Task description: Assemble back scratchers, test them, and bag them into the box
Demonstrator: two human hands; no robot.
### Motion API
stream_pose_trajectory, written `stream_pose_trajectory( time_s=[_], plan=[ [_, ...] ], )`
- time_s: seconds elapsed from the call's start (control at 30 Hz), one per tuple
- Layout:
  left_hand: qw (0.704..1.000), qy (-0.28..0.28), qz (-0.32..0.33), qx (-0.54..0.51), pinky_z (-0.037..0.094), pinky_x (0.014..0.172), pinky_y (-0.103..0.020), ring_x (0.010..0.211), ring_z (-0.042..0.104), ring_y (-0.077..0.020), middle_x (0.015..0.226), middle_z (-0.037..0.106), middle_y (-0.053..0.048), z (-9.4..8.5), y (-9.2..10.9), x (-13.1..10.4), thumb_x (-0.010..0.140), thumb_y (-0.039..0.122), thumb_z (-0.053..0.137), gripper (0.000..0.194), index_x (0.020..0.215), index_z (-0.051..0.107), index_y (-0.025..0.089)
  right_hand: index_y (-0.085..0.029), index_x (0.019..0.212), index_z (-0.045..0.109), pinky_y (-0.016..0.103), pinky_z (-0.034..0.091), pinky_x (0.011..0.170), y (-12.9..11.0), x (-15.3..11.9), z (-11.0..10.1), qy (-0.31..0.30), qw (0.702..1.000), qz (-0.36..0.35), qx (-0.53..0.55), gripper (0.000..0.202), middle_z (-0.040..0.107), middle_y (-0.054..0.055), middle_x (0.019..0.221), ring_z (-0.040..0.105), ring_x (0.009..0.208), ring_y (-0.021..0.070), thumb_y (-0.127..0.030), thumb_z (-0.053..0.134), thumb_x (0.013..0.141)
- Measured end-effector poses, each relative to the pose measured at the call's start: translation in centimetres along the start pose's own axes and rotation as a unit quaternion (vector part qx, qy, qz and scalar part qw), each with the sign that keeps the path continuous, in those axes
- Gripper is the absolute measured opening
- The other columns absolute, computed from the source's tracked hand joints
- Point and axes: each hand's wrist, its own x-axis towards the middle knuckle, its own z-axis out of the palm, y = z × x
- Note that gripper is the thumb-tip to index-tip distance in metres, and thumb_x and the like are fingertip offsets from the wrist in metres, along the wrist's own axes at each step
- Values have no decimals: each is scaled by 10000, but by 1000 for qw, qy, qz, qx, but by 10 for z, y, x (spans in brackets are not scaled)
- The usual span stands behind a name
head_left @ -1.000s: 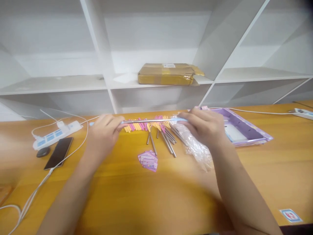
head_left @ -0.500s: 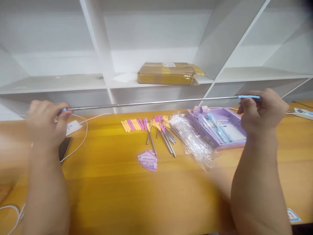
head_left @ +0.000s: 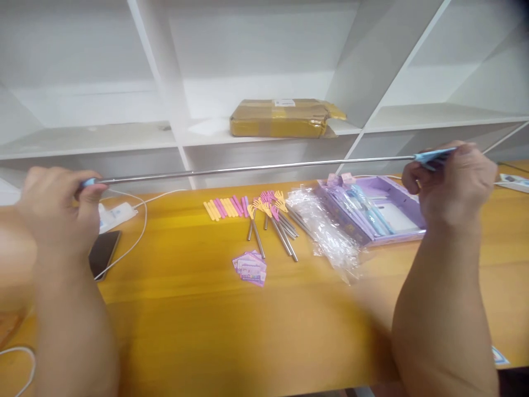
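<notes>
A telescopic back scratcher (head_left: pixel 256 167) stretches nearly level across the view, its thin metal rod drawn out long above the table. My left hand (head_left: pixel 61 204) is closed round its light-blue handle end at the left. At the right, my right hand (head_left: pixel 454 182) grips the light-blue claw-shaped head, whose fingers show partly between my own. Below the rod lie several back scratchers with yellow and pink hand-shaped heads (head_left: pixel 266 207) and short metal rods. Beside them is a row of yellow and pink handle sleeves (head_left: pixel 225 208). Small purple cards (head_left: pixel 250 267) lie fanned in front.
Clear plastic bags (head_left: pixel 326 231) lie beside a purple box (head_left: pixel 372 209) holding wrapped light-blue and purple items. A phone (head_left: pixel 104 251) and white cables (head_left: pixel 144 220) are at the left. A taped cardboard box (head_left: pixel 281 118) sits on the white shelf (head_left: pixel 206 138) behind.
My hands have moved further apart, and the rod between them is longer. My right hand has turned, showing more of the light-blue claw head.
</notes>
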Motion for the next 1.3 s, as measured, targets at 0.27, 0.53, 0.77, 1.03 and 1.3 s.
stream_pose_trajectory(
  time_s=[0.27,0.53,0.77,1.03,1.3],
  plan=[
    [999,-37,17,0,402,751,-366,689,447,-189,651,542,-13,8,20,0,988,643,507,458,805,673,257,-262,740,386,351,255,525,-15,5,10,196,975,100,31,233,292,-26,673,345,532,123,-320,410,964],
    [999,-34,31,3,420,760,-370,678,452,-182,671,591,-12,6,25,1,1006,612,503,441,806,672,258,-240,801,560,371,310,482,-21,4,12,213,967,128,-46,215,269,-19,647,382,509,156,-308,386,908],
    [999,-11,47,6,393,706,-336,657,444,-170,631,549,-7,6,22,3,999,587,531,433,786,685,243,-271,663,375,350,269,475,-36,-1,18,207,969,136,-1,208,309,-1,600,373,486,141,-201,418,855],
    [993,18,109,-31,355,715,-334,682,426,-185,657,526,-20,5,22,2,1007,405,573,260,848,683,230,-249,623,394,291,256,451,-45,-4,21,201,970,135,27,233,297,4,591,358,476,144,-246,409,855],
    [994,2,107,-8,343,686,-329,709,430,-197,691,559,-42,6,24,-1,1021,420,499,316,831,659,224,-245,629,442,297,255,472,-42,-5,13,211,971,100,56,270,318,12,603,387,495,139,-240,443,899]
  ],
)
